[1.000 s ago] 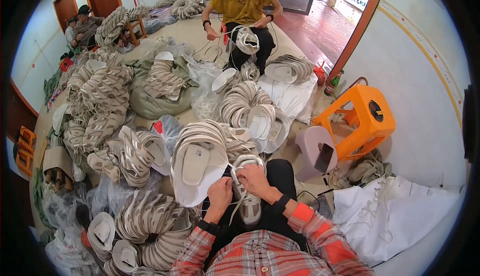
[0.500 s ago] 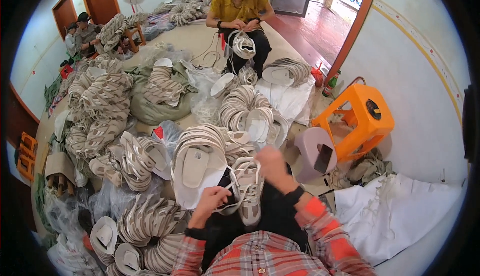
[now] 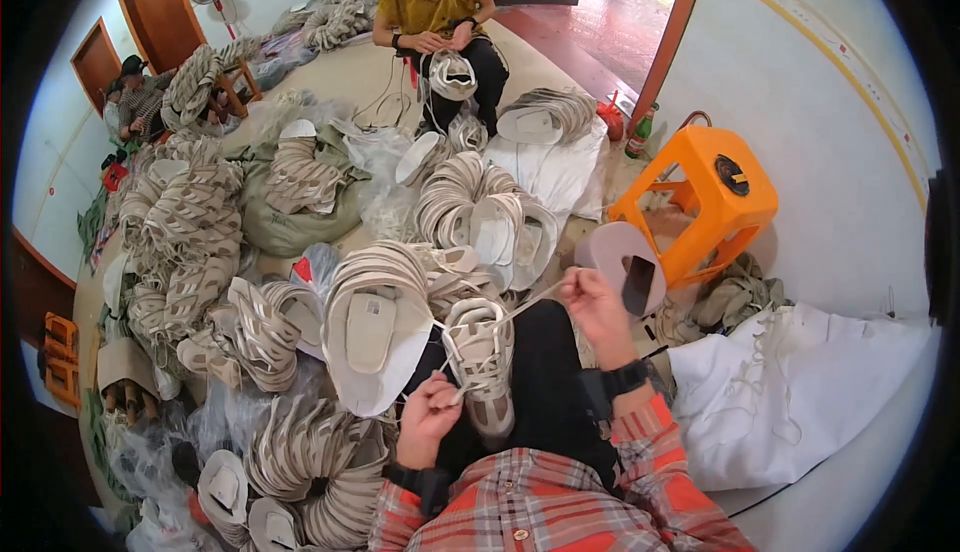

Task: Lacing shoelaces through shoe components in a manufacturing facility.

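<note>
A beige and white shoe upper (image 3: 484, 352), partly laced, rests on my lap with its toe toward me. My right hand (image 3: 597, 314) is out to the right of it, fingers pinched on a white shoelace (image 3: 535, 301) that runs taut from the upper's top end. To the lower left of the upper, my left hand (image 3: 430, 418) is closed on another length of the lace, near the lacing rows. Close by on the left leans a nested stack of beige shoe uppers (image 3: 374, 327).
An orange stool (image 3: 725, 187) and a mauve stool (image 3: 597, 252) with a phone (image 3: 638, 285) stand at the right, near white cloth (image 3: 790, 402). Uppers (image 3: 190, 207) pile up at left. Opposite sits a person in yellow (image 3: 440, 2) handling another upper; others sit farther back.
My right hand, blurred beside the upper before, has moved away to the right, and the lace is now stretched between them. My left hand stays low at the upper's left. The view has shifted slightly.
</note>
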Motion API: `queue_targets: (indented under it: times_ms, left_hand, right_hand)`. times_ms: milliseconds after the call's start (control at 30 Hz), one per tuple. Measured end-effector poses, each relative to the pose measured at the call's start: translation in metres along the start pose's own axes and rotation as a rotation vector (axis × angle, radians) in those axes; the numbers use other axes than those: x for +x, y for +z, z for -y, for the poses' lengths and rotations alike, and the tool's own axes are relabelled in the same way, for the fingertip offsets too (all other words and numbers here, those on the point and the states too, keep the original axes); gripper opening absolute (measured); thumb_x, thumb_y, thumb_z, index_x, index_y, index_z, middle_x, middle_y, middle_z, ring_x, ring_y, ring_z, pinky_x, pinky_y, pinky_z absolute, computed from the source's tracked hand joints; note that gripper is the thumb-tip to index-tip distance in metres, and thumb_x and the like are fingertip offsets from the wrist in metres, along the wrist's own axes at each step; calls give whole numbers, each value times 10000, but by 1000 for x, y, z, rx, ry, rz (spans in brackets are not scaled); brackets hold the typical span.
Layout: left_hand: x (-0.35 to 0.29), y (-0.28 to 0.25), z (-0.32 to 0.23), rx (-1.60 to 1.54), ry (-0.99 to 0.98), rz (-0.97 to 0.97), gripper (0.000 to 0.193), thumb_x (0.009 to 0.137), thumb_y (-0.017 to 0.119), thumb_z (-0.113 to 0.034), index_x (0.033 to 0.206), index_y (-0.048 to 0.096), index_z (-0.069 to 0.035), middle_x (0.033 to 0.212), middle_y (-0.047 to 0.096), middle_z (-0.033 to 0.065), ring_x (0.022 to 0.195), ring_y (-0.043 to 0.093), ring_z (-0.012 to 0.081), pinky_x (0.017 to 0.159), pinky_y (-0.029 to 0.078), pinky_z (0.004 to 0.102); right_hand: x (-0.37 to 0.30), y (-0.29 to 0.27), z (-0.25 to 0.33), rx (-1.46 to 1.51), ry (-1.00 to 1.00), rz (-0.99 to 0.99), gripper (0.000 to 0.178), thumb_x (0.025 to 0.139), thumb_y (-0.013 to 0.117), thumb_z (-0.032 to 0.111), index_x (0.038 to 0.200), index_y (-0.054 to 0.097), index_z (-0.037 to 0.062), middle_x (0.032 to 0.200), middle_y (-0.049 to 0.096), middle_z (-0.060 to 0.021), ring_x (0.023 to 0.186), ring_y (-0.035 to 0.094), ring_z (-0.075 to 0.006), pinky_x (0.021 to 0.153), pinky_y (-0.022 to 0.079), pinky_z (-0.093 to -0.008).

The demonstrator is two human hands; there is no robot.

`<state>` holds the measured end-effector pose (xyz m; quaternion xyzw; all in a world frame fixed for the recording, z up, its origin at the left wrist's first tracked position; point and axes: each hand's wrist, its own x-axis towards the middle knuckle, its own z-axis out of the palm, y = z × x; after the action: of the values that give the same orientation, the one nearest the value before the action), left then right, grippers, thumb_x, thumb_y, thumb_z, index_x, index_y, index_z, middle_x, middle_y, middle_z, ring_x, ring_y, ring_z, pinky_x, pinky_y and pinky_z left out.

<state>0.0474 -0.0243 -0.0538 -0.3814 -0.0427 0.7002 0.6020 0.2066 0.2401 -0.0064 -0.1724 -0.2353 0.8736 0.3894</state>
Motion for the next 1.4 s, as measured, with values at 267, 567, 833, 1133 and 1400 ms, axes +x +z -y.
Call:
queue_targets:
  times_ms: [267, 567, 833, 1133, 1400]
  left_hand:
    - [13, 0, -5, -12, -39, 2, 159, 901, 431, -132, 766, 474, -59, 549, 354, -28, 445, 245, 98, 396, 209, 231]
    - [0, 2, 18, 1948, 1070, -196, 294, 825, 569, -70, 1103, 504, 3, 990, 535, 131, 893, 544, 246, 770, 463, 343]
    - [-2, 11, 24, 3032, 723, -355, 75, 807, 470, -124, 844, 502, -68, 658, 572, 133, 704, 576, 380, 569, 439, 461]
    - [3, 40, -10, 1730, 284, -119, 191, 834, 547, -99, 990, 650, -54, 798, 651, 86, 510, 538, 170, 480, 420, 337]
    - [-47, 57, -12, 3204, 1076, 106, 135, 826, 544, -142, 876, 652, -79, 717, 628, 102, 597, 586, 276, 554, 447, 383]
  right_hand:
    - [-15, 17, 8, -41, -39, -95, 87, 894, 500, 48, 939, 472, -21, 963, 557, -129, 848, 568, -204, 789, 497, -320]
    - [7, 2, -4, -271, -57, -176, 103, 891, 498, 48, 951, 452, -22, 1007, 538, -166, 860, 597, -255, 791, 517, -350]
    - [-44, -29, 14, -866, 25, -223, 203, 868, 518, 72, 1047, 468, -10, 877, 569, -99, 715, 600, -158, 590, 522, -266]
    - [-88, -7, -58, -1193, 310, 127, 154, 882, 478, 112, 970, 551, 8, 756, 593, -75, 654, 588, -130, 559, 490, -271]
    - [-69, 44, -104, -1208, 545, 421, 191, 911, 471, 156, 985, 550, -1, 668, 582, -67, 454, 560, -130, 413, 475, -248]
